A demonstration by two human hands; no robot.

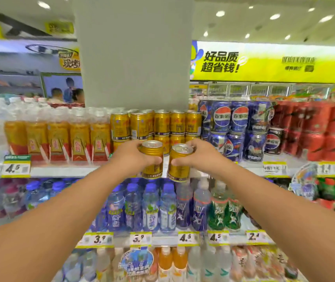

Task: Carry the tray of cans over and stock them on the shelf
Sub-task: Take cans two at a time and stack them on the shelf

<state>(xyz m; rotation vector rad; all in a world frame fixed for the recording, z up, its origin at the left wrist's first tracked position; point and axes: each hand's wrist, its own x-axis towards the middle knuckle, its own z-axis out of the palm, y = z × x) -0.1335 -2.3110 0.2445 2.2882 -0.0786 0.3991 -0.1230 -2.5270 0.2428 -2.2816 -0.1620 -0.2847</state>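
Cans of gold colour sit one in each hand at the centre of the frame. Left hand wraps its fingers round the left can; right hand wraps round the right can, which tilts slightly. Both are held just in front of the shelf edge, below the stacked gold cans. Blue cola cans stand to the right, orange bottles to the left.

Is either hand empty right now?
No, the left hand grips one gold can and the right hand grips another gold can.
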